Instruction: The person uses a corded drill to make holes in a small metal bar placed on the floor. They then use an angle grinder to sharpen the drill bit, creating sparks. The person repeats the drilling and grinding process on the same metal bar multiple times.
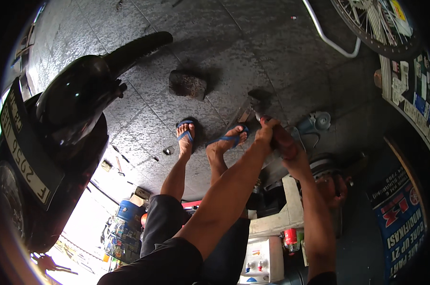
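Note:
Out in front of my legs, my left hand [267, 130] is closed around the front part of a reddish-brown tool with a thick rounded body [284, 142]. My right hand [298, 164] is wrapped round its rear end. A narrow grey front part of the tool points down toward the floor, near my right foot; its kind cannot be made out. Below it, close to a blue flip-flop [222, 138], a flat metal piece [247, 114] stands out against the dark floor. What it is stays unclear.
A dark stone-like block [188, 84] lies on the tiled floor [224, 52]. To the left stands a black motorcycle [72, 99]. A grey funnel-shaped thing [319, 121] sits right of my hands. A bicycle wheel [381, 28] is at far right, a blue banner [405, 228] below it.

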Demonstrator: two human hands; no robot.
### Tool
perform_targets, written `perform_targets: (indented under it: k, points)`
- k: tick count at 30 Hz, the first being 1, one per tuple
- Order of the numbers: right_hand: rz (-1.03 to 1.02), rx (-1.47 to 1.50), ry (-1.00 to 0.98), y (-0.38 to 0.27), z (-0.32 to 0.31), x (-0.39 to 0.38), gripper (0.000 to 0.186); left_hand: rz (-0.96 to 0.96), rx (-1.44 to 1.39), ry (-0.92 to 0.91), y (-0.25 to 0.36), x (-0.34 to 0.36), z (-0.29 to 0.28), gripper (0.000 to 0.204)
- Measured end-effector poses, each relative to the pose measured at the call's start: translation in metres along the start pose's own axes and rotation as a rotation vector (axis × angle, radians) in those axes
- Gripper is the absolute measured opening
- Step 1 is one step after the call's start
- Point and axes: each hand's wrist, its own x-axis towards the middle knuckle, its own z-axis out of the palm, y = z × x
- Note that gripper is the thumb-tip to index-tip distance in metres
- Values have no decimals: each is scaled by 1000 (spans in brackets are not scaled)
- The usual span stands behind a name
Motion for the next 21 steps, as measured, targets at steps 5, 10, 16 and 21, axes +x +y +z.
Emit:
perform_targets:
  k: [5,10,16,21]
  points:
    - [148,-439,-2,-69,43,-22,74,41,-74,-130,2,-15,-58,45]
    - [316,-685,-138,-143,44,1,71,38,-222,-190,27,-51,-37,43]
    - [309,-831,-295,-186,58,27,78,101,-584,-784,41,-14,-74,44]
    - [301,-860,-276,-163,79,8,87,130,-372,-727,24,-29,-84,32]
